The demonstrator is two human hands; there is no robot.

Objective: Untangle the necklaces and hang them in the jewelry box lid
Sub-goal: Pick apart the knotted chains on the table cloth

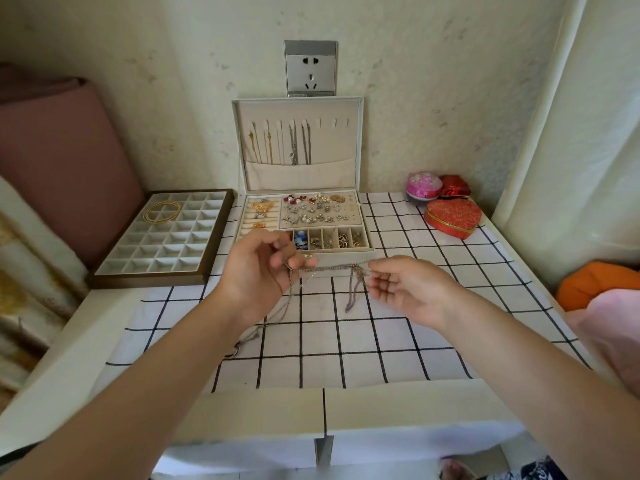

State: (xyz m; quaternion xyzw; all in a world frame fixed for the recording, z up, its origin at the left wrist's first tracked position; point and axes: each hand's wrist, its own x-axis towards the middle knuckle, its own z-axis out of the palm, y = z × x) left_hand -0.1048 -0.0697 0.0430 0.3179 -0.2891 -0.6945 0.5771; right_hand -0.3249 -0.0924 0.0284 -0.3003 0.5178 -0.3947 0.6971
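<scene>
**Left hand (pixel 256 271) and right hand (pixel 408 289) stretch tangled silver necklaces (pixel 332 267) over the counter (pixel 346 341)**

Both hands pinch the tangle at their fingertips, holding a thin, dull-silver length taut between them above the checked cloth. One strand drops from the left hand and trails onto the cloth, partly hidden behind the forearm. A short doubled loop dangles just beside the right hand. How many necklaces are knotted together is hard to make out. Behind stands one open jewelry box (pixel 346 255), its compartments full of small pieces too tiny to count. In its upright lid (pixel 339 147) hang about four chains, two gold and two silver, their lower ends tucked into the pocket. One divided tray (pixel 114 271) lies to the left, and three gift boxes (pixel 452 216) sit to the right.
</scene>
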